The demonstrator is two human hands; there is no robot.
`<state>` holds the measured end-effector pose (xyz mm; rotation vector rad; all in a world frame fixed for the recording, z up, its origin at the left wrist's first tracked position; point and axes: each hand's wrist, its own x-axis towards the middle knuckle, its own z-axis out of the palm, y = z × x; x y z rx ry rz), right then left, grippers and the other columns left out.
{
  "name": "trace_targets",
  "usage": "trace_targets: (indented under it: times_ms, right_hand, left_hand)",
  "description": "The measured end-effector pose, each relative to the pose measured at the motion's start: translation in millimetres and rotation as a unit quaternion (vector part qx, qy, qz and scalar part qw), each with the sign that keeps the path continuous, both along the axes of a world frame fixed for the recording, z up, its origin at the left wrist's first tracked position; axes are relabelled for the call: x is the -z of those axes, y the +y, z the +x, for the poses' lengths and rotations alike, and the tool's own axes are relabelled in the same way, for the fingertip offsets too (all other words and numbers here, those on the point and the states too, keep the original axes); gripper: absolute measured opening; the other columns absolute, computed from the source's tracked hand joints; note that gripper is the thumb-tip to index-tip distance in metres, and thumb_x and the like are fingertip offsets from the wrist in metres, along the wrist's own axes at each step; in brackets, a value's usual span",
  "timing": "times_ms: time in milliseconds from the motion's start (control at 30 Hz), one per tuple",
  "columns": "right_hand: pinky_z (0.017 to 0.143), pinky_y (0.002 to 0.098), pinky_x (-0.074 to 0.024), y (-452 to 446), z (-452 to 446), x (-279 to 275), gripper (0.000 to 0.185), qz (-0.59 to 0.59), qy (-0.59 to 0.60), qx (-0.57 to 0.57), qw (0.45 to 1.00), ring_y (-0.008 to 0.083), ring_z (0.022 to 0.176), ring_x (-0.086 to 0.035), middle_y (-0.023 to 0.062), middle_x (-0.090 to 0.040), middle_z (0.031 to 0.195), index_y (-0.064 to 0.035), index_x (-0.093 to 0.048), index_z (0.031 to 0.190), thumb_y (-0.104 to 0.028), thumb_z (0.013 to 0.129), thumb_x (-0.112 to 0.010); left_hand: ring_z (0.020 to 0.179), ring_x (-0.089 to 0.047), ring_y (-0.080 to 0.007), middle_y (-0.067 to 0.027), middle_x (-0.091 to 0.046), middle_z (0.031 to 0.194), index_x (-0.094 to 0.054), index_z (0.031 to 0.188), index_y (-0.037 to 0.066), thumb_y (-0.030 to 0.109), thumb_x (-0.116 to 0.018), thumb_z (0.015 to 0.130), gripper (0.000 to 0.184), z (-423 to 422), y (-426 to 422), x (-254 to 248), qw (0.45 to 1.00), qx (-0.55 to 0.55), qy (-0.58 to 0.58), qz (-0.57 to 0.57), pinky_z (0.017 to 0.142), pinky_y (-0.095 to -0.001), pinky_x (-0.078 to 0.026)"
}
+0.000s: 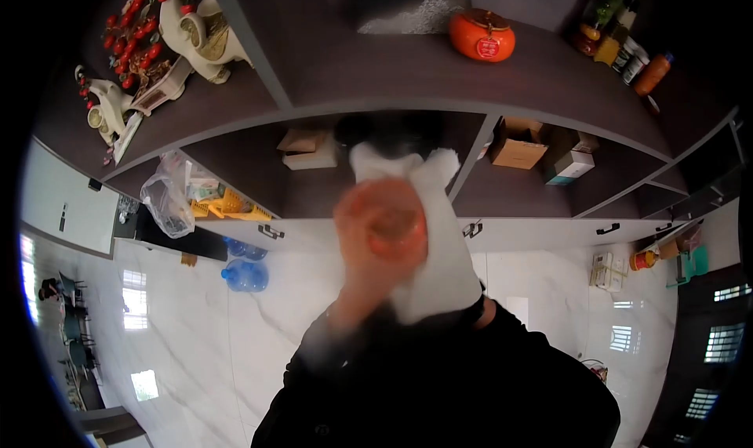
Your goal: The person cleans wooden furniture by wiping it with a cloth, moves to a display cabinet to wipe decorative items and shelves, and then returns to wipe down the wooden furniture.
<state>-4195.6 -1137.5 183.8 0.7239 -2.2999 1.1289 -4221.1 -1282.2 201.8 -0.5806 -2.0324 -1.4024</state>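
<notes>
My left hand (362, 256), smeared by motion, is wrapped round a rounded orange-red jar (398, 224) in front of my chest. Blur hides the jar's details. Right beside it a white cloth (443, 268) hangs over my right hand, and its upper edge bunches up towards the shelf. Only the wrist of my right hand (488, 313) shows; its fingers are covered by the cloth, which it holds up against the jar's side.
An orange persimmon-shaped jar (482, 36) stands on the upper shelf (376, 76). Bottles (627, 60) are at its right, a red-berry ornament (141, 44) at its left. Below are an open cardboard box (519, 144), a yellow basket (235, 205) and blue water jugs (245, 275).
</notes>
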Motion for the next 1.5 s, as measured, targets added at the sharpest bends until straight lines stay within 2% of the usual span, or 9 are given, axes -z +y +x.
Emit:
trace_targets:
  times_ms: [200,233,267,467,533,667,800,1200,1500]
  right_hand:
    - [0.090,0.0336,-0.0421,-7,8,-1,0.025,-0.030,-0.001,0.035,0.999,0.0229,0.097,-0.058,0.0076,-0.061,0.107,-0.0048,-0.051,0.110,-0.009,0.087,-0.060]
    - [0.090,0.0335,-0.0420,-2,5,-2,0.025,-0.027,0.003,0.041,0.999,0.0229,0.097,-0.058,0.0074,-0.061,0.106,-0.0050,-0.050,0.109,-0.009,0.086,-0.060]
    - [0.089,0.0335,-0.0419,3,3,-4,0.024,-0.021,0.005,0.046,0.999,0.0229,0.096,-0.058,0.0073,-0.061,0.106,-0.0051,-0.050,0.108,-0.009,0.086,-0.060]
    - [0.087,0.0331,-0.0412,18,4,-16,0.021,0.003,0.011,0.063,0.998,0.0226,0.092,-0.058,0.0064,-0.061,0.101,-0.0060,-0.050,0.103,-0.008,0.085,-0.060]
    - [0.087,0.0330,-0.0410,29,3,-21,0.020,0.013,0.007,0.074,0.997,0.0226,0.091,-0.058,0.0061,-0.062,0.100,-0.0063,-0.050,0.102,-0.008,0.084,-0.060]
    - [0.085,0.0327,-0.0406,14,10,-20,0.018,-0.002,-0.004,0.074,0.997,0.0224,0.088,-0.058,0.0055,-0.062,0.096,-0.0068,-0.050,0.098,-0.008,0.083,-0.059]
    - [0.084,0.0324,-0.0402,9,7,-24,0.016,-0.008,0.001,0.079,0.997,0.0223,0.085,-0.058,0.0050,-0.062,0.093,-0.0074,-0.050,0.095,-0.008,0.083,-0.059]
    - [0.079,0.0317,-0.0390,45,30,-73,0.011,0.010,-0.066,0.116,0.991,0.0218,0.077,-0.059,0.0032,-0.063,0.084,-0.0091,-0.050,0.085,-0.007,0.080,-0.059]
    - [0.076,0.0311,-0.0380,88,20,-116,0.011,0.027,-0.117,0.117,0.986,0.0215,0.071,-0.059,0.0019,-0.064,0.077,-0.0104,-0.049,0.078,-0.007,0.078,-0.059]
  left_hand:
    - [0.112,-0.049,-0.0188,-0.0080,-0.048,0.121,-0.043,0.124,0.007,0.026,-0.073,0.080,0.057,-1,1,-42,0.928,0.119,-0.263,0.234,0.099,-0.0282,-0.041]
    - [0.112,-0.050,-0.0180,-0.0071,-0.048,0.120,-0.043,0.126,0.008,0.038,-0.070,0.083,0.059,4,3,-39,0.900,0.171,-0.310,0.255,0.099,-0.0301,-0.041]
    - [0.102,-0.057,-0.0180,-0.0105,-0.051,0.121,-0.041,0.130,0.009,0.019,-0.071,0.084,0.056,7,8,-23,0.832,0.267,-0.314,0.371,0.080,-0.0272,-0.051]
    - [0.101,-0.059,-0.0182,-0.0084,-0.057,0.117,-0.049,0.130,0.006,0.037,-0.058,0.094,0.048,5,13,-80,0.680,0.270,-0.473,0.490,0.088,-0.0303,-0.047]
    - [0.104,-0.058,-0.0181,-0.0083,-0.058,0.115,-0.051,0.130,0.005,0.041,-0.055,0.096,0.049,-4,14,-74,0.683,0.283,-0.465,0.487,0.091,-0.0310,-0.047]
    - [0.115,-0.052,-0.0245,-0.0139,-0.050,0.126,-0.049,0.121,0.007,0.014,-0.077,0.078,0.052,-19,35,-28,0.981,0.101,-0.052,0.156,0.096,-0.0377,-0.044]
    - [0.120,-0.049,-0.0286,-0.0177,-0.043,0.134,-0.048,0.117,0.008,0.008,-0.087,0.063,0.066,-27,12,-43,0.976,0.098,0.139,-0.134,0.097,-0.0374,-0.045]
    - [0.114,-0.055,-0.0243,-0.0162,-0.055,0.123,-0.048,0.122,0.002,0.025,-0.087,0.070,0.070,-130,24,-145,0.996,-0.068,0.052,0.023,0.097,-0.0341,-0.046]
    - [0.113,-0.055,-0.0325,-0.0229,-0.051,0.122,-0.043,0.130,0.002,0.034,-0.087,0.067,0.084,-204,26,-129,0.990,-0.139,-0.006,-0.032,0.096,-0.0390,-0.045]
